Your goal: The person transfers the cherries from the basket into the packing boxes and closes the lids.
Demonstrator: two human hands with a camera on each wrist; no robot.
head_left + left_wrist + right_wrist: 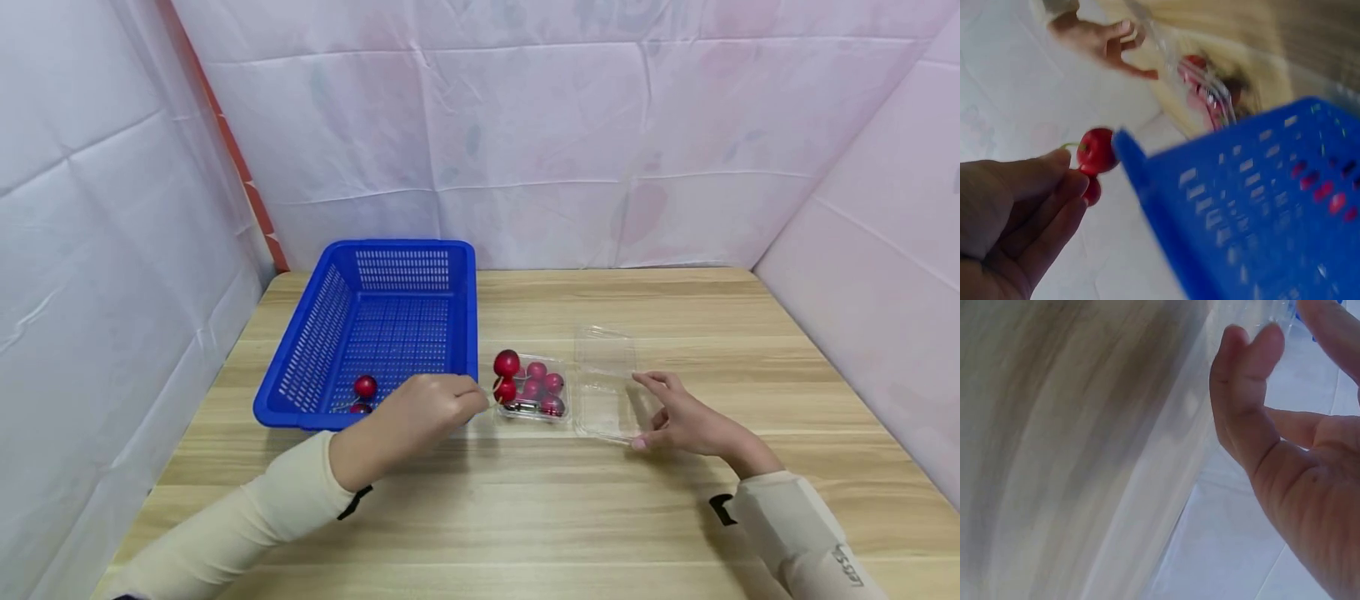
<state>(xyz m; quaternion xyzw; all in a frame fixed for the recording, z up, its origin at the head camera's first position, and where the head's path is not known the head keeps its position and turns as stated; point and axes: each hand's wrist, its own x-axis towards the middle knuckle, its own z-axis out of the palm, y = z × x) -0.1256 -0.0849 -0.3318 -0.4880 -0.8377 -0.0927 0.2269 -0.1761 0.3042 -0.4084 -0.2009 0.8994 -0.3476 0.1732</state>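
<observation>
My left hand [431, 408] pinches the thin stems of a pair of red cherries [506, 363] between thumb and fingertips. In the head view the pair hangs over the left side of a clear plastic box [566, 392] holding several more cherries [536, 372]. The box's see-through lid [603, 383] lies folded back to the right. At the lid's right edge is my right hand [686, 421], thumb and index finger spread apart with their tips at the rim. The left wrist view shows the pinched cherries [1097, 151] beside the blue basket's rim.
A blue perforated basket [471, 333] stands left of the box, with cherries [365, 386] at its near end. Both rest on a wood-grain table [540, 517]. White cloth [525, 125] encloses the back and sides.
</observation>
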